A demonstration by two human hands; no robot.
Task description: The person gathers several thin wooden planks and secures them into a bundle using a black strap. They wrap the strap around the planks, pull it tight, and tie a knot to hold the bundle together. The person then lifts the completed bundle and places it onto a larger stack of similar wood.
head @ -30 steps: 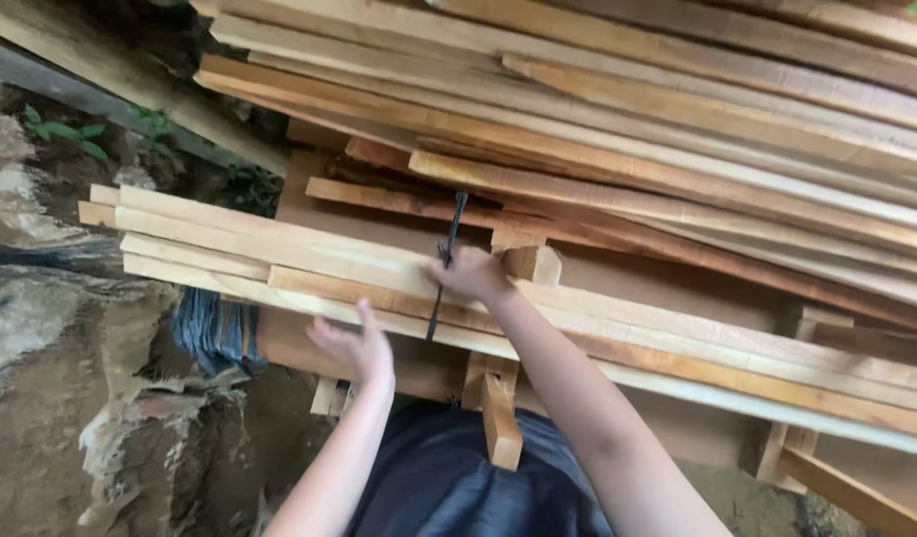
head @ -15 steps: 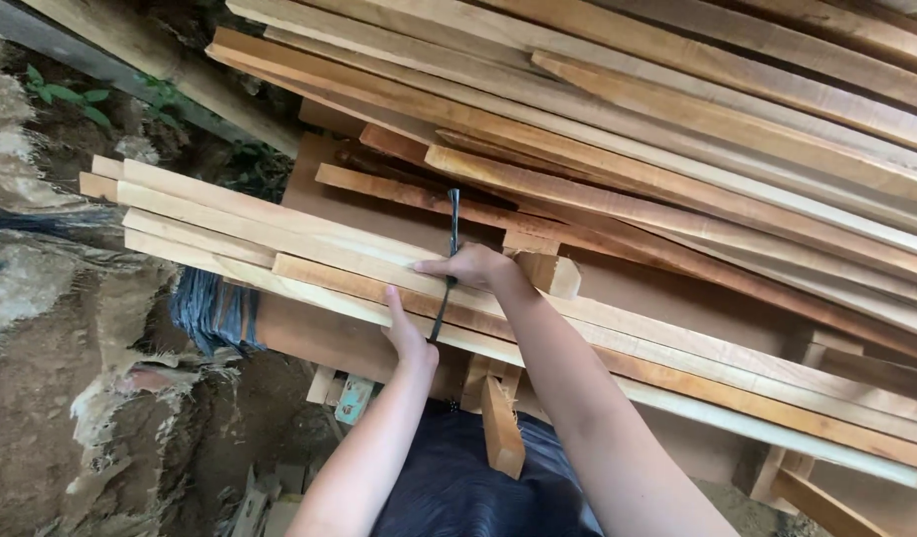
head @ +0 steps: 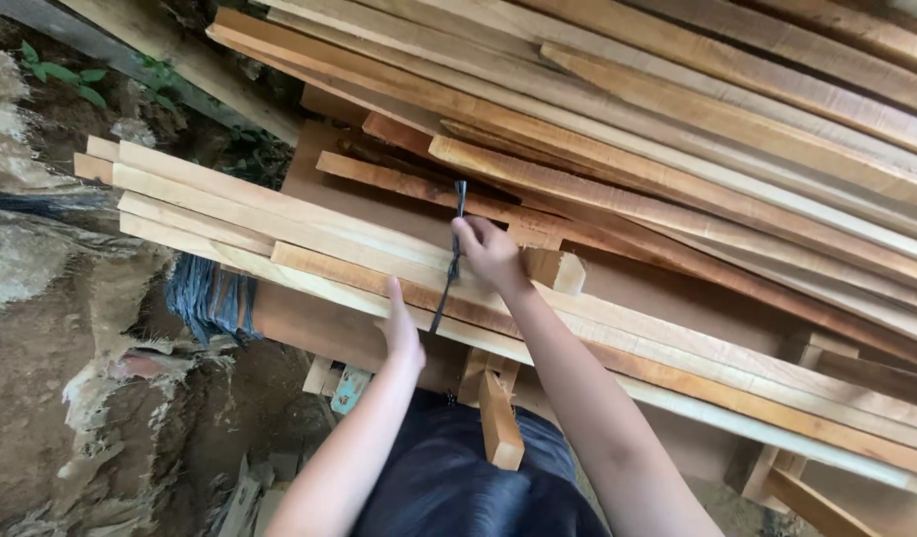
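Nearest the camera is the person's dark clothing (head: pixel 458 477), with both bare forearms reaching up and away from it. Just beyond, a short wooden block (head: pixel 500 418) hangs below the edge of a bundle of planks. The left hand (head: pixel 401 328) is open, its palm and fingers pressed flat against the near edge of the plank bundle (head: pixel 279 234), which lies across the view from upper left to lower right. The right hand (head: pixel 490 251) is closed around a thin dark strap (head: pixel 451 261) that runs over the top of the bundle and down its near side between the two hands. To the left, a blue-grey cloth (head: pixel 208 296) hangs under the planks above the bare earth (head: pixel 51 328). Farther off lies a larger stack of long boards (head: pixel 697 129), tilted the same way.
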